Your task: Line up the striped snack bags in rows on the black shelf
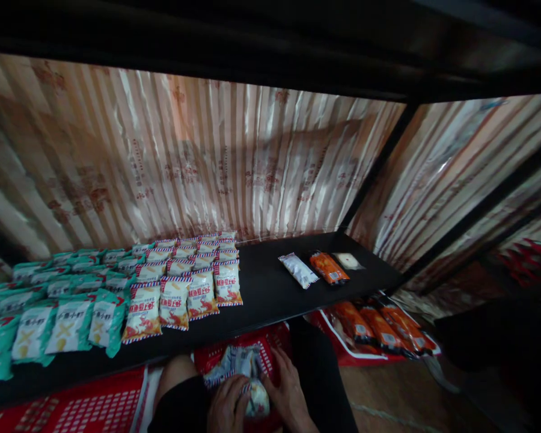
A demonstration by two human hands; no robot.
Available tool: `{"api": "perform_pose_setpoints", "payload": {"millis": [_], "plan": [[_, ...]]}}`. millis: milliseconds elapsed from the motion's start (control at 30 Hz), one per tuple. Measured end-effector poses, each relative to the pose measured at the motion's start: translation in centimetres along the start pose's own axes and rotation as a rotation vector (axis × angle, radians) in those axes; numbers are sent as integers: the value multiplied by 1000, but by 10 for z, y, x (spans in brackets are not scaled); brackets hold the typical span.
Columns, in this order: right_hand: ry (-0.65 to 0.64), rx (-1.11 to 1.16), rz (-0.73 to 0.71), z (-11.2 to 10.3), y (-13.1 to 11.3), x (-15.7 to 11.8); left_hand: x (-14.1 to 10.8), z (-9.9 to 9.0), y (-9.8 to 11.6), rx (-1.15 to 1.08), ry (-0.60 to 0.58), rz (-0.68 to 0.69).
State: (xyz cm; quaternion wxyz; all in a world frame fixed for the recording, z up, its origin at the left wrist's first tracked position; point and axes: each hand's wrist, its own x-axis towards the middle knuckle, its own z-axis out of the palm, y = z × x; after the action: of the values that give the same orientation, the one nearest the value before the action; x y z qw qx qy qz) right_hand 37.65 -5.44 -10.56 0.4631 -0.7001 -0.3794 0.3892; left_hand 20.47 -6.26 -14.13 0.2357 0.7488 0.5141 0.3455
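Observation:
My hands are low in the view, inside a red basket (277,340) between my legs. A small white snack packet (258,402) with a striped edge lies between them. My left hand (228,404) curls its fingers over the packet's left side. On the other side, my right hand (289,385) has its fingers stretched apart, the thumb against or close to the packet. Behind the hands, more silvery snack packets (237,362) lie in the basket. On the black shelf (261,288) above stand rows of white-and-orange snack packets (201,294), nearest to my hands.
Green snack packets (72,325) fill the shelf's left end. Toward the right lie a silver-white packet (298,270), an orange packet (329,268) and a pale packet (348,261). Below are a basket of orange packets (381,325) and another red basket (99,406). A shelf post (374,171) rises at right.

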Motion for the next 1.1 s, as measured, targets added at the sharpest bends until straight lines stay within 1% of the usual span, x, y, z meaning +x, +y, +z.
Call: {"api": "perform_pose_setpoints", "payload": {"millis": [67, 133, 200, 267, 333, 433, 533, 633, 667, 733, 767, 833, 900, 967, 1100], "plan": [[-94, -50, -74, -4, -9, -3, 3, 1, 2, 10, 20, 45], [-260, -35, -61, -7, -21, -8, 9, -2, 6, 6, -23, 121], [-389, 20, -66, -10, -33, -13, 15, -8, 11, 5, -78, 166], [-489, 70, -59, -15, -42, -16, 20, -14, 13, 14, -116, 158], [-563, 127, -13, -19, -47, -17, 23, -18, 14, 38, -121, 118], [-627, 194, 24, -26, -46, -15, 26, -20, 13, 55, -101, 114], [-648, 190, -1, -28, -41, -13, 29, -21, 16, 26, -60, 95], [-606, 153, -8, -24, -35, -12, 34, -26, 25, -9, -28, 31], [-579, 139, -13, -23, -33, -12, 37, -29, 28, -24, -24, -10], [-533, 112, -21, -19, -31, -13, 42, -35, 35, -77, -34, -144], [-518, 99, -22, -18, -30, -13, 44, -39, 38, -125, -59, -219], [-509, 78, -19, -16, -30, -13, 49, -45, 41, -278, -139, -331], [-506, 76, -11, -17, -29, -12, 51, -48, 42, -454, -202, -415], [-500, 89, -2, -17, -28, -10, 52, -49, 41, -555, -212, -468], [-478, 112, 7, -17, -26, -7, 51, -47, 40, -540, -148, -505]]}}
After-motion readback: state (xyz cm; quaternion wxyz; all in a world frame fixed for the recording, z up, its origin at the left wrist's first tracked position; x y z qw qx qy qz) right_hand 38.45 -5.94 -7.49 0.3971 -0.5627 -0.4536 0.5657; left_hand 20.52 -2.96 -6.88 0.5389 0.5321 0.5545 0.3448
